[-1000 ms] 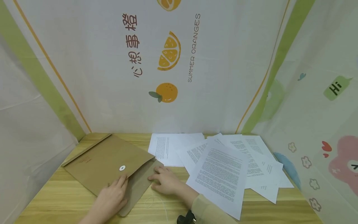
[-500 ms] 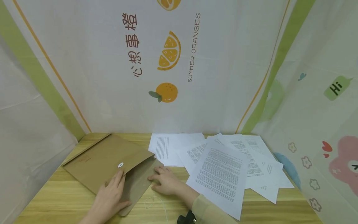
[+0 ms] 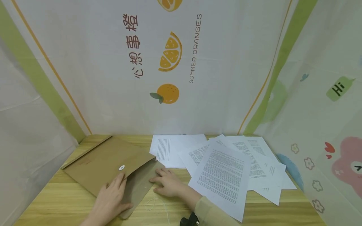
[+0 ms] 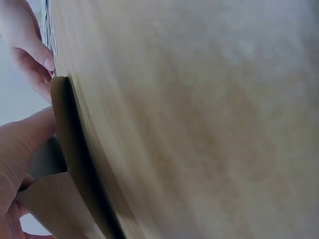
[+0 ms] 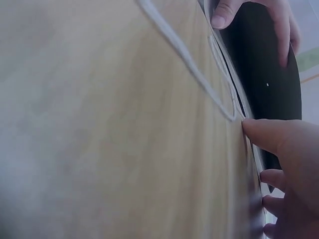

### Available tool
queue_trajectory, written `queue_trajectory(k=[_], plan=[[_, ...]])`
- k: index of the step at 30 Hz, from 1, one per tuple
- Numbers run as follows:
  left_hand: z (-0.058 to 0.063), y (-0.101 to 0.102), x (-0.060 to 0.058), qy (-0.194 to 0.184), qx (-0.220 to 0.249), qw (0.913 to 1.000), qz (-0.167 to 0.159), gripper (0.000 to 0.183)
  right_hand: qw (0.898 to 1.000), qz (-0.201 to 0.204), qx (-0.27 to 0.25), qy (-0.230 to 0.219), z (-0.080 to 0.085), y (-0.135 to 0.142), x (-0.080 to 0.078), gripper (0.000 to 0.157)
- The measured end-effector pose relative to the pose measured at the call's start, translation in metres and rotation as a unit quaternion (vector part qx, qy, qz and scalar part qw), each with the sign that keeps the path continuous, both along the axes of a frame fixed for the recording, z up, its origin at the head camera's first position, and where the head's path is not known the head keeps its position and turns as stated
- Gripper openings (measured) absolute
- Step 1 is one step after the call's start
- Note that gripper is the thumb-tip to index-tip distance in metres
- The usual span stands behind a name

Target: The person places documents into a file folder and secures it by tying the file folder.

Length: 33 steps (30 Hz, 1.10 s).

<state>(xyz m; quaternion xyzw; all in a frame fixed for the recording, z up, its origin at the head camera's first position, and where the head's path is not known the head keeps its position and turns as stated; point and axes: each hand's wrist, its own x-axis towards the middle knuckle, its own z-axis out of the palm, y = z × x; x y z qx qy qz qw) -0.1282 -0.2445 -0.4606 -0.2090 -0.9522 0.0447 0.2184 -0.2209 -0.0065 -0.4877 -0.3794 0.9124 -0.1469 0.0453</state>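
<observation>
A brown kraft document envelope lies slanted on the left of the wooden table, its flap folded out toward the person. My left hand holds the raised edge of the front panel near the white button, and its thumb touches the flap. The mouth of the envelope gapes, dark inside. In the left wrist view, fingers lie on both sides of the panel edge. With fingers spread, my right hand presses the flap's right edge. Its thumb rests beside a white string.
Several printed sheets overlap on the right side of the table, reaching near the right forearm. More paper lies at the back. A small black object sits by the right wrist. Printed cloth curtains stand behind and beside the table.
My left hand has shifted slightly and raised the envelope's front panel, so the mouth gapes wider. Its thumb has spread out over the flap. My right hand stays in place.
</observation>
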Motion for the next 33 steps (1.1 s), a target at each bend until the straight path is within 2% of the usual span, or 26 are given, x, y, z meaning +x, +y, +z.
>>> queue_trajectory(k=[4, 10, 13, 21, 27, 33], plan=[[0.001, 0.0, -0.001, -0.01, 0.004, 0.9999, -0.004, 0.098, 1.0, 0.008, -0.006, 0.005, -0.003, 0.001, -0.001, 0.042], [0.002, 0.004, -0.002, -0.052, 0.025, 0.9982, -0.018, 0.072, 1.0, 0.0, -0.015, 0.006, -0.001, 0.002, 0.0, 0.044], [0.003, 0.008, -0.003, -0.07, 0.035, 0.9967, -0.024, 0.063, 1.0, -0.008, -0.021, -0.013, 0.003, 0.006, 0.002, 0.046], [0.008, 0.015, -0.008, -0.085, 0.073, 0.9933, -0.028, 0.039, 0.994, -0.026, -0.071, -0.075, 0.013, 0.024, 0.0, 0.047], [0.016, 0.025, -0.013, -0.093, 0.107, 0.9894, -0.031, 0.032, 0.991, -0.041, -0.098, -0.081, 0.023, 0.039, -0.001, 0.048], [0.026, 0.042, -0.021, -0.097, 0.162, 0.9818, -0.022, 0.027, 0.981, -0.073, -0.149, -0.103, 0.034, 0.06, -0.003, 0.044]])
